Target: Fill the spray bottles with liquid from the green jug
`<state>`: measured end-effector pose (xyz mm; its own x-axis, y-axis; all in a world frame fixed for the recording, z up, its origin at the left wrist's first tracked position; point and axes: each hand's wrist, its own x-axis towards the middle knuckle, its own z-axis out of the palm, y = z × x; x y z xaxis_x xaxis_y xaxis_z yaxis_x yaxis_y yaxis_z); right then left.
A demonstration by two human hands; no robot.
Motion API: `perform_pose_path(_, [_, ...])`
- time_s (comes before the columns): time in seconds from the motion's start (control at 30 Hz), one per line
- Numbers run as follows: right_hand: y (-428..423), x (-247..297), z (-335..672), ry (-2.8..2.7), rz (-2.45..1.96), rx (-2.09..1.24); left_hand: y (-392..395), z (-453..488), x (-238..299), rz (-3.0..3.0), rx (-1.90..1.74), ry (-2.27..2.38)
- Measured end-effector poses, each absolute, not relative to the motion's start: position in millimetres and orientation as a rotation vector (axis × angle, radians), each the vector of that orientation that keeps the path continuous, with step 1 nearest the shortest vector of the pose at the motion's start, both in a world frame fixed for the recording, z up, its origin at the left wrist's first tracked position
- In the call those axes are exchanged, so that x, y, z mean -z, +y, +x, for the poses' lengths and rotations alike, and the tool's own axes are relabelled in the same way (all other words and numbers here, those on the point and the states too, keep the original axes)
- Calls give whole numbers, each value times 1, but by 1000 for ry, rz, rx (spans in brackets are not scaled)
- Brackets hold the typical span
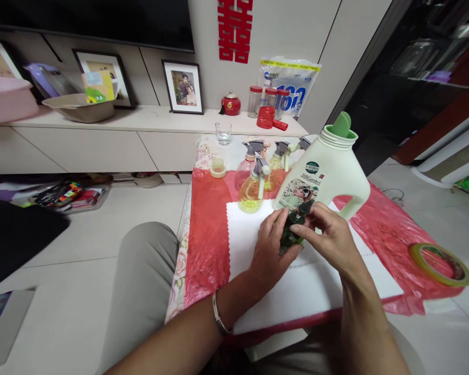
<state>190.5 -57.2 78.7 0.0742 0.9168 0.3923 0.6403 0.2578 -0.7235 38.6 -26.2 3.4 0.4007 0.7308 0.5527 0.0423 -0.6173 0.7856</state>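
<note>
A small dark green pump bottle (291,233) stands on the white paper sheet (258,307), between my two hands. My left hand (271,245) is wrapped round the body of the bottle from the left. At its neck, just under the black pump head (305,207), the thumb and fingers of my right hand (328,232) are closed. Right behind is a large pale green detergent jug (336,161) with its mouth uncapped and a green spout showing. Several spray bottles stand left of the jug, the nearest one (251,194) holding yellow liquid.
A translucent cap (218,167) and a glass cup (223,134) are at the table's far left. A roll of tape (441,264) lies on red plastic sheeting (207,234) at the right. Behind, a low cabinet (148,122) bears red-lidded jars (255,101) and a teapot-like red pot (231,104).
</note>
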Motion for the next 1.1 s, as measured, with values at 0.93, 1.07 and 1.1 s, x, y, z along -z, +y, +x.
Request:
perform_pose_path(0.93, [-55, -67, 199, -1570, -1312, -591, -26, 39, 0, 1993, -1256, 646])
perform_pose_path(1.07, [-53, -66, 198, -1547, -1336, -543, -26, 39, 1, 1986, -1254, 649])
perform_pose_path(1.1, [-54, -67, 199, -1558, -1333, -552, -26, 39, 0, 1983, -1256, 651])
